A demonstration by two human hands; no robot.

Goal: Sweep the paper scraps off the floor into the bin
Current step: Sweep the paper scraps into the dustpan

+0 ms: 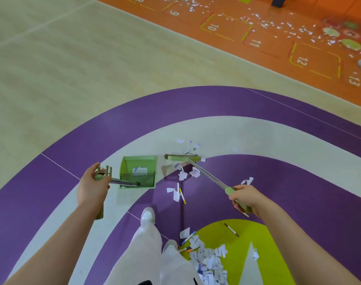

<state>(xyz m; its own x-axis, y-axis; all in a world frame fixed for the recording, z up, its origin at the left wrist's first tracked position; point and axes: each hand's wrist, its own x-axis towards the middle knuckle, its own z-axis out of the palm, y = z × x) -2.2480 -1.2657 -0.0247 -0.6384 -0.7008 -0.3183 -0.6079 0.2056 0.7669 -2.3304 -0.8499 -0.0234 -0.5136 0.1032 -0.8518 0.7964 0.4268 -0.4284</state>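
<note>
My left hand (pixel 93 186) grips the top of the long handle of a green dustpan (pixel 138 171), which stands on the floor with a few white scraps inside. My right hand (pixel 244 199) grips the green handle of a broom whose green head (pixel 184 158) rests on the floor just right of the dustpan. White paper scraps (pixel 187 171) lie beside and beyond the broom head. A bigger heap of scraps (pixel 208 262) lies by my feet on the lime patch.
Several marker pens (pixel 182 195) lie among the scraps near my white shoes (pixel 148 215). Far off, many more scraps (pixel 278 24) are strewn over the orange hopscotch floor. The floor has purple and cream arcs.
</note>
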